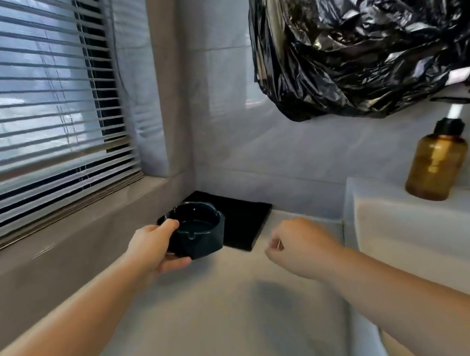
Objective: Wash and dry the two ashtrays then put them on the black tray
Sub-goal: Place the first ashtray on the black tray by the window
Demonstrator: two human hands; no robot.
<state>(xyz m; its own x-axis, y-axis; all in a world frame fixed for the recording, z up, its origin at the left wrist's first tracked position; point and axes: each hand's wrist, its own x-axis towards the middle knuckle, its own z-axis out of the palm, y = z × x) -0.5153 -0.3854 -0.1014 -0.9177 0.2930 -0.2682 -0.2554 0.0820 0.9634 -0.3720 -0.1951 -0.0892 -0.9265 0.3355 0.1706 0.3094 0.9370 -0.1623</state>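
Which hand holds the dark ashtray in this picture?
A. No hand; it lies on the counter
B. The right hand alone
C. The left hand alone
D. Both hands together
C: the left hand grips the ashtray by its side, at the near edge of the black tray, while the right hand is curled, apart from it.

1. Tray lies flat on the counter, in the far corner below the window ledge.
2. Ashtray, gripped by the left hand, is over the tray's near-left edge; whether it touches the tray cannot be told.
3. Right hand hangs over the counter, right of the tray.
4. Basin adjoins the counter's right side, with a pump bottle on its rear rim.
5. Plastic bag hangs above the bottle.
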